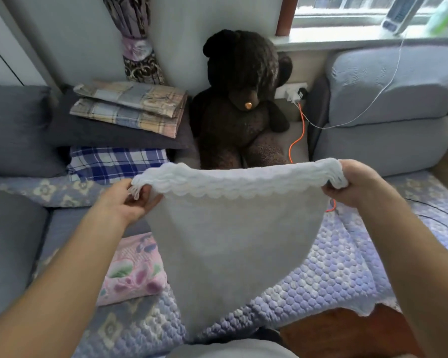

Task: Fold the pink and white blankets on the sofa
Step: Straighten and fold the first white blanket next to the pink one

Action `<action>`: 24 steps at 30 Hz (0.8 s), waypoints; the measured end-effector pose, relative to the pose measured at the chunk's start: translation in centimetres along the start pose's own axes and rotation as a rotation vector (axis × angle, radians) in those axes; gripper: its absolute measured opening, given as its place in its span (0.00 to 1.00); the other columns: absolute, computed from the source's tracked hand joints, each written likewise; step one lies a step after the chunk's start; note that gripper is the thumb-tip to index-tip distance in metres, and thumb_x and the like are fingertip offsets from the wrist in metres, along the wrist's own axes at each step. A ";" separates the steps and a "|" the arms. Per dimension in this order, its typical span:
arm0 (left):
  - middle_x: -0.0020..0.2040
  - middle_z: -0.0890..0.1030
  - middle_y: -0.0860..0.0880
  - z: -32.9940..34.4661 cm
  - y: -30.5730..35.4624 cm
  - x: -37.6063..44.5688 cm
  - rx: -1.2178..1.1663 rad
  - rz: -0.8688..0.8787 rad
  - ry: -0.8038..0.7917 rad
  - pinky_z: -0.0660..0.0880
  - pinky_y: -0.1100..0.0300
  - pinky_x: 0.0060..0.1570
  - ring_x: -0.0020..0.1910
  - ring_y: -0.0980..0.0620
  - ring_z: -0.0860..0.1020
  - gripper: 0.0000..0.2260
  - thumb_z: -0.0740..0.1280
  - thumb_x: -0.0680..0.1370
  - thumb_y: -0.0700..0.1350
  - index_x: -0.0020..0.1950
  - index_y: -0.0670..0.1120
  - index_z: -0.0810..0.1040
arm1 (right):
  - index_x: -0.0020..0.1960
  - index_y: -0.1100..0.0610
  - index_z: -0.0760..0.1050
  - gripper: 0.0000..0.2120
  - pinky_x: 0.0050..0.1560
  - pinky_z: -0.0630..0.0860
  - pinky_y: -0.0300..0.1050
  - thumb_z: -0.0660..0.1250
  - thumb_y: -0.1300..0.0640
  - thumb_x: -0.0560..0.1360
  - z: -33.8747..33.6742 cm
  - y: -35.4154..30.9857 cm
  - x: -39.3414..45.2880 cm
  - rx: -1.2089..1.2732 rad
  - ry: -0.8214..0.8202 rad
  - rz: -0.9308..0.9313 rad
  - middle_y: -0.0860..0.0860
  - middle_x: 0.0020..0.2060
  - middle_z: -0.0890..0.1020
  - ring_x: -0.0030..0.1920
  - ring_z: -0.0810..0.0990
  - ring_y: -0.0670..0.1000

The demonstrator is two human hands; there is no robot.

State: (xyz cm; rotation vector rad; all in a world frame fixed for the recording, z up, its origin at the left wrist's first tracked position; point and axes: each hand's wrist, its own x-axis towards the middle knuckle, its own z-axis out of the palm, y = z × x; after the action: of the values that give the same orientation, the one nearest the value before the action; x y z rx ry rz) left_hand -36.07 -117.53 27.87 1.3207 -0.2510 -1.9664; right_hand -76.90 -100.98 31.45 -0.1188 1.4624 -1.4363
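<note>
On the sofa (16, 254), toward the left part of its seat, the pink blanket (135, 270) lies as a compact flowered bundle that looks already folded, resting partly on the lilac quilted cover (334, 267) spread over the seat. Just right of it, the left hand (126, 200) pinches the upper left corner of the white blanket (230, 241), fingers curled round the scalloped edge. The blanket hangs in the air above the seat, its top edge stretched level between both hands and its body tapering down toward the seat's front edge; it seems doubled over, though how many folds it has taken cannot be told. The right hand (357, 183) grips the upper right corner, fist closed on the cloth. By this reading the pink one is done, and the white one remains mid-fold, not yet laid down.
</note>
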 end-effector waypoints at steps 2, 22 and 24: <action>0.57 0.83 0.40 1.8 0.6 -0.3 0.005 0.062 -0.009 0.80 0.55 0.25 0.38 0.46 0.85 0.14 0.55 0.83 0.39 0.59 0.39 0.80 | 0.42 0.63 0.78 0.14 0.27 0.75 0.34 0.54 0.68 0.75 -1.2 -0.7 0.9 -0.039 0.010 0.000 0.53 0.29 0.80 0.26 0.79 0.46; 0.50 0.84 0.39 -20.1 -42.2 8.1 0.657 -0.447 0.479 0.79 0.47 0.55 0.50 0.40 0.82 0.08 0.63 0.81 0.34 0.58 0.35 0.80 | 0.48 0.70 0.76 0.06 0.27 0.71 0.42 0.62 0.73 0.75 -27.4 31.1 14.8 -0.735 0.384 0.715 0.60 0.35 0.78 0.29 0.75 0.57; 0.49 0.83 0.39 -21.1 -45.2 9.1 0.651 -0.494 0.543 0.78 0.51 0.49 0.47 0.42 0.81 0.08 0.63 0.81 0.35 0.56 0.36 0.79 | 0.48 0.64 0.76 0.06 0.29 0.74 0.44 0.61 0.69 0.79 -29.6 33.9 15.6 -0.719 0.521 0.732 0.59 0.33 0.78 0.30 0.74 0.56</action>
State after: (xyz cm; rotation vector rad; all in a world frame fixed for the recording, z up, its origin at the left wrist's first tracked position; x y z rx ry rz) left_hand -40.81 -86.84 -12.21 2.4773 -0.3345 -1.8712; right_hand -85.51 -82.06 -11.41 0.3441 2.1016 -0.3126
